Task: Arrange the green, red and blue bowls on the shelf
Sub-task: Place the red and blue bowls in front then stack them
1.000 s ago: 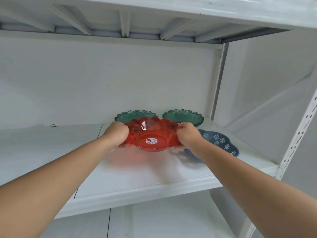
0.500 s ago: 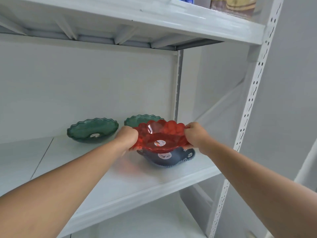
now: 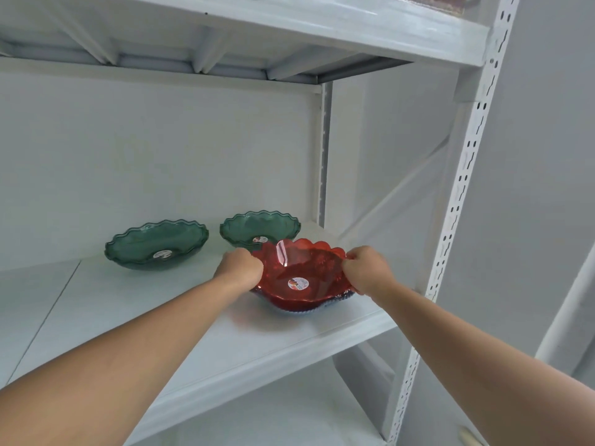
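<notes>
On the white shelf (image 3: 96,304), far side: two green bowls (image 3: 156,240), (image 3: 260,229), side by side
Near right end: red bowl (image 3: 297,278) nested in blue bowl (image 3: 325,304)
Left hand (image 3: 240,266): fingers pinching red rim's left edge
Right hand (image 3: 365,268): fingers pinching right edge

The white shelf (image 3: 135,304) bears two green bowls (image 3: 156,240) (image 3: 260,229) and a blue bowl (image 3: 325,305).

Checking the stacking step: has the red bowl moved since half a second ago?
Yes. The red bowl has come down onto the blue bowl, nearer the shelf.
</notes>
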`<action>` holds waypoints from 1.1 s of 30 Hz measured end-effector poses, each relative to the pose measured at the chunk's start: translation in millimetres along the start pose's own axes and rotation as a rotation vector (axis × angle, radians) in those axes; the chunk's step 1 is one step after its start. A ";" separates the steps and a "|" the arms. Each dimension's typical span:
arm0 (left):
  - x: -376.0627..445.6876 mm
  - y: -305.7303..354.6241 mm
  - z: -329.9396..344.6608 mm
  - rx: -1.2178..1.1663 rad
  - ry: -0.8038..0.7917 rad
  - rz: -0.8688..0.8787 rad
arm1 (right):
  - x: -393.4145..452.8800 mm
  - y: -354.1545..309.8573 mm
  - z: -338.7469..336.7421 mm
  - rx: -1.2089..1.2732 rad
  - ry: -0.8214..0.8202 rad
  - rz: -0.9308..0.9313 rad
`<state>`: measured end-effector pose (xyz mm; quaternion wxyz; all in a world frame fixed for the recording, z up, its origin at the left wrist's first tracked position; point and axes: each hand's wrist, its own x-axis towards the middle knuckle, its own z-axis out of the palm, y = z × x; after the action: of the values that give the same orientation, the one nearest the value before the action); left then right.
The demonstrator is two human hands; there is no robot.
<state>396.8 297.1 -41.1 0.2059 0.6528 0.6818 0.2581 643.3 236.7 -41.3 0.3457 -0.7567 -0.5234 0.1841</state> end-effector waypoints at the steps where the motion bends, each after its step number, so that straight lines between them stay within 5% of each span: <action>1: 0.4 -2.8 2.2 0.030 -0.004 -0.004 | 1.2 1.4 2.1 -0.018 0.012 -0.009; 9: -0.2 -17.2 14.8 -0.090 0.036 -0.059 | 5.9 7.6 11.6 -0.184 -0.007 -0.057; 16: -10.9 -13.4 6.2 -0.193 0.107 -0.099 | 10.4 23.8 13.5 0.030 -0.028 -0.055; 33: -28.2 -33.8 -22.5 -0.382 0.150 0.063 | -4.3 13.7 2.1 0.078 -0.053 -0.192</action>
<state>358.2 266.7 -46.0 0.2663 0.6019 0.6132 0.4367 649.4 230.6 -52.9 0.3771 -0.6840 -0.5947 0.1904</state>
